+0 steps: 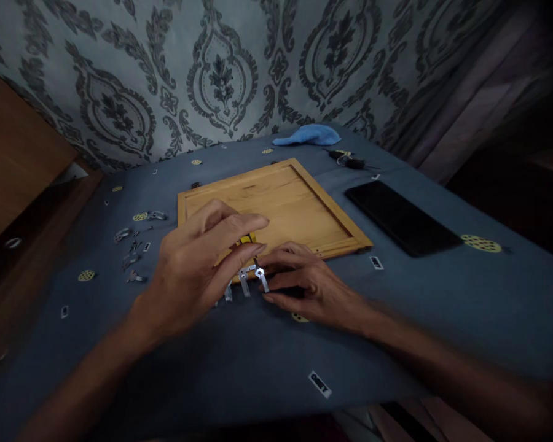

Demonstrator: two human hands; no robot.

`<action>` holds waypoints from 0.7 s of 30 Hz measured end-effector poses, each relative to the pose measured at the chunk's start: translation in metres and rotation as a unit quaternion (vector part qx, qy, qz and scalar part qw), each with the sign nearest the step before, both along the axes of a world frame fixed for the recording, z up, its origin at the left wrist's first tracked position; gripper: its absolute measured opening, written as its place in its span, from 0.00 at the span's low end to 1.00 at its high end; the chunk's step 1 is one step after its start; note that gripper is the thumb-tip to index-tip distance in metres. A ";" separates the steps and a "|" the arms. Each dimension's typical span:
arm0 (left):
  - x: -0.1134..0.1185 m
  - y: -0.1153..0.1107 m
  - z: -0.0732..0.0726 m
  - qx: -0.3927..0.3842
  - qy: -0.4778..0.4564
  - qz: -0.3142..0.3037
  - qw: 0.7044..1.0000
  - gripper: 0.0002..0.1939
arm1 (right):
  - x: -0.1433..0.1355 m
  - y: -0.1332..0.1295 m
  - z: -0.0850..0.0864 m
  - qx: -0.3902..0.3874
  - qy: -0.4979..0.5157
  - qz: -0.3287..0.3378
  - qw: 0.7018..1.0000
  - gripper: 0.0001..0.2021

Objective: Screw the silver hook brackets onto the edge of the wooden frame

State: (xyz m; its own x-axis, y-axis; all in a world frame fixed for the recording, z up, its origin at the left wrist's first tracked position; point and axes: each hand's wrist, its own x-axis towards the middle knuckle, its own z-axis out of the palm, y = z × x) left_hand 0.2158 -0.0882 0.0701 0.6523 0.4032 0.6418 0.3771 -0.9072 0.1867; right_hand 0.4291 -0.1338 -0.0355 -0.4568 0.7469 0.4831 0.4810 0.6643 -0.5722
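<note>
A framed wooden panel (276, 202) lies flat on the blue cloth. My left hand (198, 258) is above its near left part, fingers curled round a small yellow and black tool (246, 238), mostly hidden by the fingers. My right hand (304, 279) rests at the panel's near edge, its fingertips closed at a shiny metal bracket (262, 279) with a bright spot of light on it. Beside that bracket, another metal bracket (244, 282) sits along the same edge, partly behind my left hand. Whether the tool touches the metal is hard to see.
Several loose metal hinge pieces (131, 261) lie on the cloth (188, 380) to the left. A black phone (400, 218) is right of the panel. Behind it are a dark keyed bundle (348, 161) and a blue rag (308, 135). A patterned wall (221, 80) stands behind.
</note>
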 end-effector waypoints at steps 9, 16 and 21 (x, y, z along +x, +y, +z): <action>-0.004 -0.001 0.008 -0.086 0.019 -0.036 0.995 0.15 | 0.001 0.001 0.000 -0.005 -0.011 0.003 1.000 0.04; -0.009 -0.001 0.009 -0.124 -0.063 -0.026 0.990 0.15 | 0.001 0.001 0.001 -0.004 -0.008 0.003 1.000 0.04; -0.010 -0.001 0.006 -0.099 -0.053 -0.011 0.994 0.14 | 0.001 0.000 0.002 -0.009 -0.001 0.004 1.000 0.03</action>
